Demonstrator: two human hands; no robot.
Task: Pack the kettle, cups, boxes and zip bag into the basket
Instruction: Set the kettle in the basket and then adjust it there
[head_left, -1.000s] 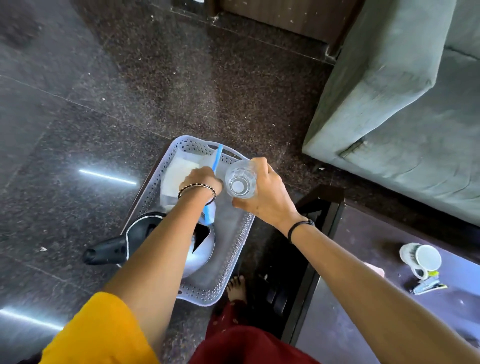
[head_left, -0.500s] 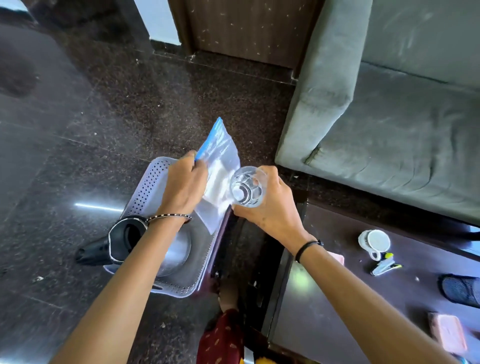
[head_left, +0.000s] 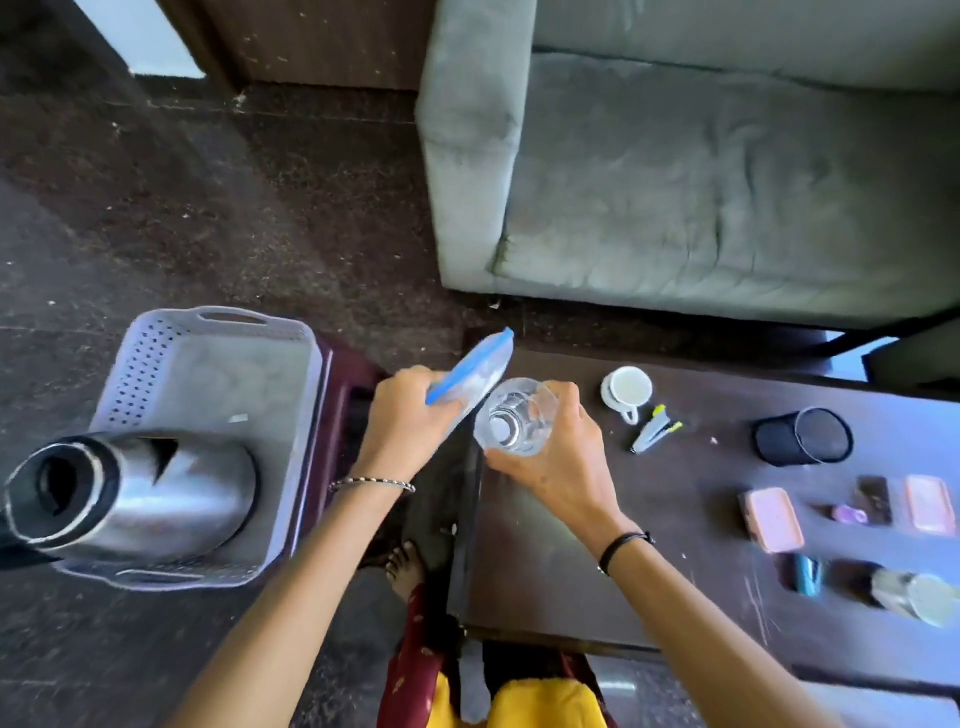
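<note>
Glass cup (head_left: 517, 422) in curled R hand (head_left: 557, 462) fingers; L hand (head_left: 402, 415) fingers pinch zip bag (head_left: 483, 370) w/ blue seal.

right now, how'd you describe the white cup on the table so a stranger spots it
Find the dark table in front of the grey sofa. Near its far edge, just right of the clear glass in the right hand, sits a small white cup. It is white with a looped handle, unlike the black mesh pot and pink boxes further right.
</note>
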